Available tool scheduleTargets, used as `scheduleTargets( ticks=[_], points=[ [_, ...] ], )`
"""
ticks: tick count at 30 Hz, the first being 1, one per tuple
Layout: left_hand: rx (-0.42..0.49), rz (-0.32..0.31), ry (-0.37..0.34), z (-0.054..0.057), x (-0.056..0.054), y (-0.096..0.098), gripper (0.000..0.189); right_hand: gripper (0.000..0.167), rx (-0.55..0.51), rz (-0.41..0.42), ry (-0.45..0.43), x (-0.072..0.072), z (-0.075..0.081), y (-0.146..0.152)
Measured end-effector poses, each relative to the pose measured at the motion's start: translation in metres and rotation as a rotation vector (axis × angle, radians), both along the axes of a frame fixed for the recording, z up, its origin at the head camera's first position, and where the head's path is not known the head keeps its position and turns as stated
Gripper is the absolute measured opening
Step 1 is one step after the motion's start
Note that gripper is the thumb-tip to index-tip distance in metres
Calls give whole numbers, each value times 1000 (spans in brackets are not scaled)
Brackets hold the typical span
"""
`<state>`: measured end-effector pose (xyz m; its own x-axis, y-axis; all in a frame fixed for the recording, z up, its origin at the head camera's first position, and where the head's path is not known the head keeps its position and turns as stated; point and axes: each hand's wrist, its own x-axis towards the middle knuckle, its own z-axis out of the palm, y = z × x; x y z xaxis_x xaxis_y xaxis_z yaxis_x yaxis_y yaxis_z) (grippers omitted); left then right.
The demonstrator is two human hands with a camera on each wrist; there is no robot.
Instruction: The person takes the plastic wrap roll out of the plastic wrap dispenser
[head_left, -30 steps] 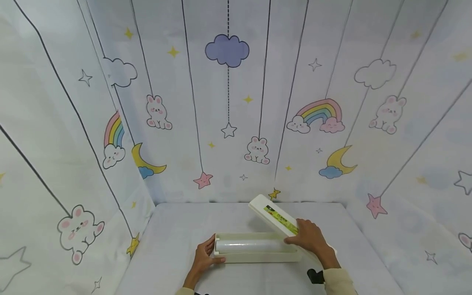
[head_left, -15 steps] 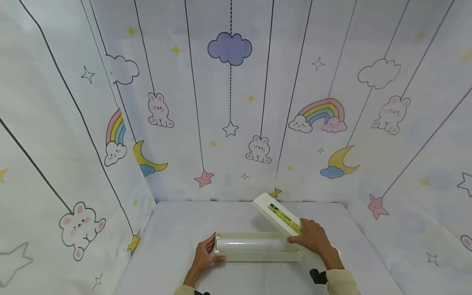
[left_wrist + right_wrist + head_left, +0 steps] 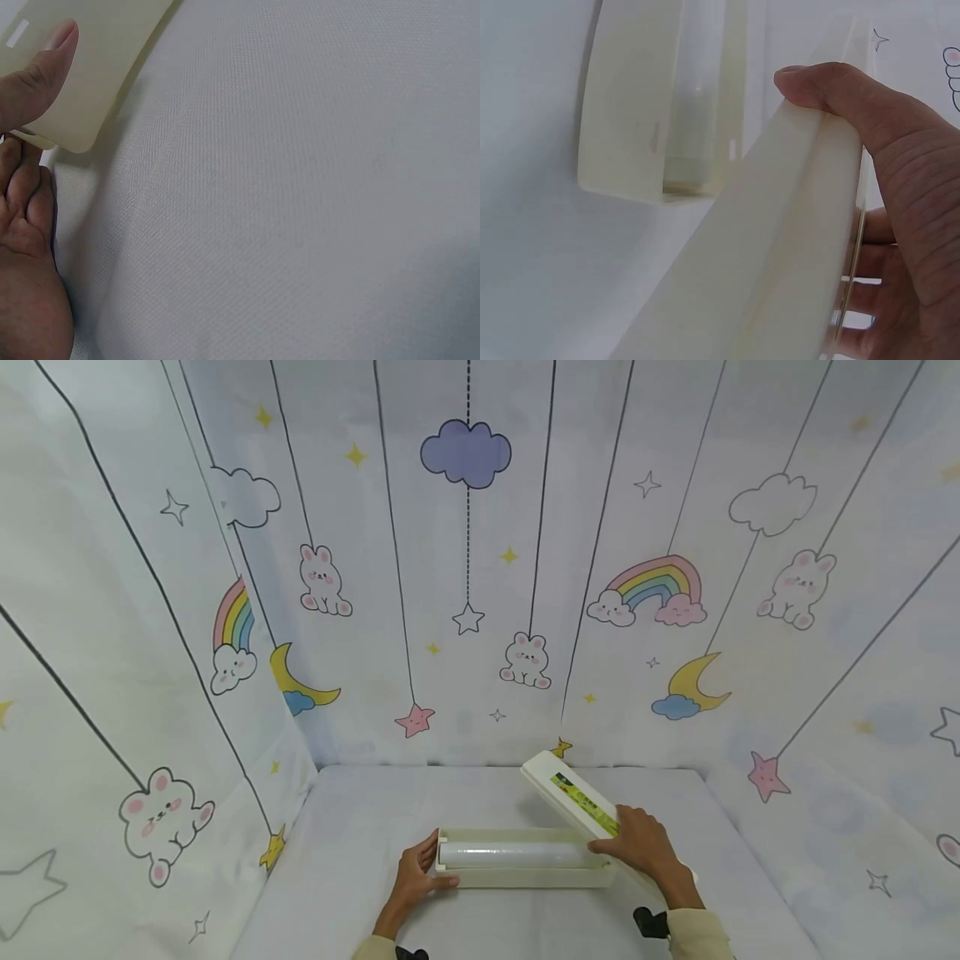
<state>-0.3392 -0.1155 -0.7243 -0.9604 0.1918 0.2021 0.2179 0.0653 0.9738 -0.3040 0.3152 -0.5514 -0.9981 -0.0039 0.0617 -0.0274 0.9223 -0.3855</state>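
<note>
A long cream box [image 3: 536, 880] lies on the table in the head view, its top uncovered. Inside it sits a roll of clear cling film [image 3: 517, 855]. My left hand [image 3: 411, 878] grips the box's left end, thumb on the front wall; the left wrist view shows this thumb on the box corner [image 3: 105, 82]. My right hand [image 3: 641, 843] holds the white box lid [image 3: 547, 770], which bears a green label and slants above the box's right end. In the right wrist view the lid [image 3: 780, 225] is pinched between thumb and fingers, apart from the box.
A white cloth covers the table [image 3: 390, 797]. Printed fabric walls stand at the back [image 3: 450, 685] and on both sides. A black wrist strap piece [image 3: 650, 922] shows by the right sleeve.
The lid and my right hand have shifted slightly to the right. My left hand stays on the box, which keeps its place; the head view has tilted a little.
</note>
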Motion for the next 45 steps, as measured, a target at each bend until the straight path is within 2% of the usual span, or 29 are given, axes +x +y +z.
scheduleTargets(
  ticks=[2, 6, 10, 14, 20, 31, 35, 42, 45],
  points=[
    [-33, -4, 51, 1, 1, 0, 109, 65, -7, -3, -2, 1, 0, 1],
    [-57, -4, 101, 8, 5, 0, 104, 65, -11, -8, -2, 2, -1, 3],
    [-39, 4, 61, 17, 10, 2, 104, 67, -11, -15, -1, 0, -2, 8],
    [-43, 11, 21, 21, 11, 4, 105, 66, 2, -25, 6, -1, -5, 14],
    [-3, 8, -38, 17, 8, 4, 107, 64, 8, -37, 13, 3, -3, 18],
    [2, 15, -36, 17, 8, 4, 107, 68, 18, -69, -7, 8, -1, 25],
    [1, 19, -16, 14, 7, 4, 107, 69, 20, -80, -8, 9, -1, 27],
    [-8, 2, 90, 10, 7, 1, 104, 68, 9, -95, 2, 10, -5, 34],
    [0, -13, 80, 8, 6, 0, 106, 69, 8, -104, 2, 11, -8, 37]
  ],
)
